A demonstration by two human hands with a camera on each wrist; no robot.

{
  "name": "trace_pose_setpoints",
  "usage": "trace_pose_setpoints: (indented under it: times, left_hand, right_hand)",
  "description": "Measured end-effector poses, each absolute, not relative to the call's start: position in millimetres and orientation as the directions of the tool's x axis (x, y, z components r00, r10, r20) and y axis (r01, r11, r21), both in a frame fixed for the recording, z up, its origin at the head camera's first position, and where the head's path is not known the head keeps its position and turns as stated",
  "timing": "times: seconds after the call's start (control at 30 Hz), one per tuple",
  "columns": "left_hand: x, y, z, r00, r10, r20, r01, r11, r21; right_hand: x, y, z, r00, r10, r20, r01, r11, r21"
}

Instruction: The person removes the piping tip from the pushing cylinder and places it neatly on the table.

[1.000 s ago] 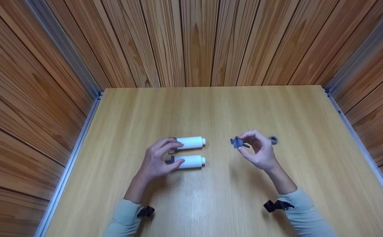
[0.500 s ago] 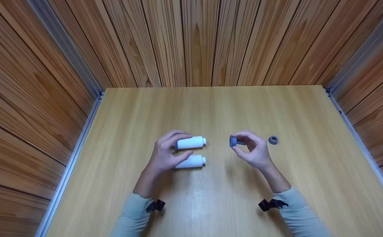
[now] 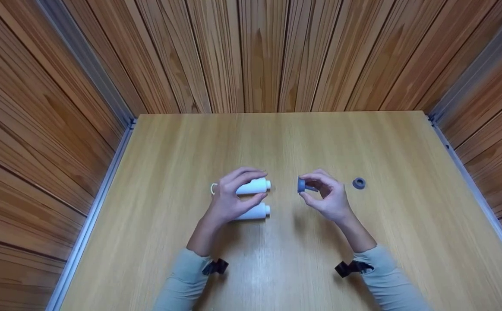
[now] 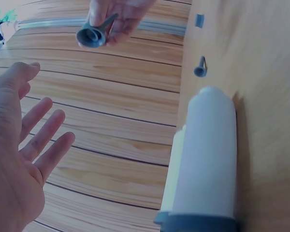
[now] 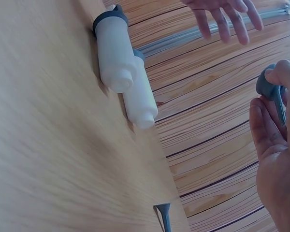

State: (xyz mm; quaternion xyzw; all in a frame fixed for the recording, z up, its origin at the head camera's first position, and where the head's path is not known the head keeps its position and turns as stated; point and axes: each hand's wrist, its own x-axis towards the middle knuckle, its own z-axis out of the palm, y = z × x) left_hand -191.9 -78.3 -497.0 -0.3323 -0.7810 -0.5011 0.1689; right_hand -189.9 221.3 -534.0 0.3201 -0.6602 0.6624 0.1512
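My right hand pinches a blue-grey round cap with a thin stem between thumb and fingers. In the left wrist view this cap shows its hollow, ringed inside; the stem sticks out to one side. Across from it, my left hand hovers over two white bottles with thumb and fingers spread apart and nothing between them. The far bottle and the near bottle lie side by side, narrow necks pointing right. Dark collars ring their other ends, as the right wrist view shows on one bottle.
Right of my right hand, a dark grey ring lies on the wooden table. A small stemmed, funnel-like piece rests on the table in the left wrist view. Wood-panelled walls with metal rails enclose the back and sides.
My left hand has moved right over the bottles, uncovering a white loop at the far bottle's left end. My right hand has shifted slightly left, and the cap in it has turned.
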Motion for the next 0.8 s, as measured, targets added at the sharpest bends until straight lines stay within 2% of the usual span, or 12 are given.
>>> trace_pose_setpoints:
  times: [0.47,0.8]
  left_hand:
    - [-193,-55,-493,-0.705,0.379,0.599,0.699,0.229,0.678]
    - [-194,-45,-495,-0.678,0.376,0.632,0.724,0.193,0.662]
  right_hand:
    - [-190,210,-533,-0.783,-0.209,0.586,-0.584,-0.078,-0.808]
    - [-192,204,-535,-0.769,-0.218,0.602,-0.595,-0.101,-0.797]
